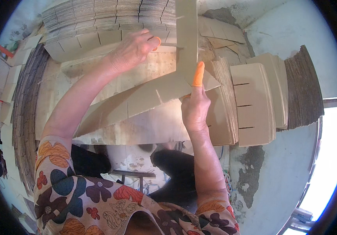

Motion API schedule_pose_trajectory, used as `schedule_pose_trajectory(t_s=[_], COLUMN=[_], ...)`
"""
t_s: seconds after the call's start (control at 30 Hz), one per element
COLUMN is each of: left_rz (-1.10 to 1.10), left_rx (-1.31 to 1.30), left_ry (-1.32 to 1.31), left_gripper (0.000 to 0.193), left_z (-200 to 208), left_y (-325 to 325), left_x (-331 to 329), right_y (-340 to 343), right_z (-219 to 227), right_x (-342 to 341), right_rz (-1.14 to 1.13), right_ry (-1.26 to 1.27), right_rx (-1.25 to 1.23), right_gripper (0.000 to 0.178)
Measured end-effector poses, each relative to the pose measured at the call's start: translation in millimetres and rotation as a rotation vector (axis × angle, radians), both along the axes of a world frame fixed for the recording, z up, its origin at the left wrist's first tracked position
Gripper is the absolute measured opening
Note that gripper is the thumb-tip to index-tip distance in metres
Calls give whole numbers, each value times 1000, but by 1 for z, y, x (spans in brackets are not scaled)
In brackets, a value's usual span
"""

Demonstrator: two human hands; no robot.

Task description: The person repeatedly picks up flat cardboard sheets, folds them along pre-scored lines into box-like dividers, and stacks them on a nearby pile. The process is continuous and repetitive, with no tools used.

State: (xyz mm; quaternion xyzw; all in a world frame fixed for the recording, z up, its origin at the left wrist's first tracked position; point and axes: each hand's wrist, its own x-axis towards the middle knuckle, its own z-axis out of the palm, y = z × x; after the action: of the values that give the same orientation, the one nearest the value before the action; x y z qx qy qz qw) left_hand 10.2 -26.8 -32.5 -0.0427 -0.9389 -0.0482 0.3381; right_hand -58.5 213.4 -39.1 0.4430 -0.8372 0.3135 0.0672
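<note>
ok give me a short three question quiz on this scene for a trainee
1. True or false: the right hand wears an orange, tube-shaped finger cover.
2. The right hand touches: a) a red plastic cup; b) a long, flat, pale-brown cardboard strip; c) a steel hammer.
3. Fill in: the stacked flat tan cardboard sheets with dark slits lie on the person's ____ side.

Key: 1 true; 2 b; 3 right.

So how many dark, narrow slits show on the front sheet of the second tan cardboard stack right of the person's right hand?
3, all at the left edge of the stack: a top slit, a middle slit and a bottom slit. Sheets behind may hide more.
</note>
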Motion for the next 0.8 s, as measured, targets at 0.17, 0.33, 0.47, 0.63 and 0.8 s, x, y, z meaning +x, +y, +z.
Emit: schedule_pose_trajectory(t_s=[0.17,0.33,0.47,0.63,0.8], left_rz=[5,-21,-91,-204,-58], left_rx=[-23,-27,14,135,750], left_ry=[8,36,66,83,-319], left_gripper=[16,9,11,13,45], left_z=[-5,2,4,15,35], left_y=[6,11,23,45,-1], left_x=[1,-1,0,8,-18], right_y=[-1,0,-2,1,8], right_z=[1,-4,-6,-12,-11], right_x=[2,2,0,-1,2], right_rz=[15,50,34,9,-13], right_ry=[0,45,-2,11,32], right_rx=[-32,-10,59,76,86], right_gripper=[89,91,90,87,83])
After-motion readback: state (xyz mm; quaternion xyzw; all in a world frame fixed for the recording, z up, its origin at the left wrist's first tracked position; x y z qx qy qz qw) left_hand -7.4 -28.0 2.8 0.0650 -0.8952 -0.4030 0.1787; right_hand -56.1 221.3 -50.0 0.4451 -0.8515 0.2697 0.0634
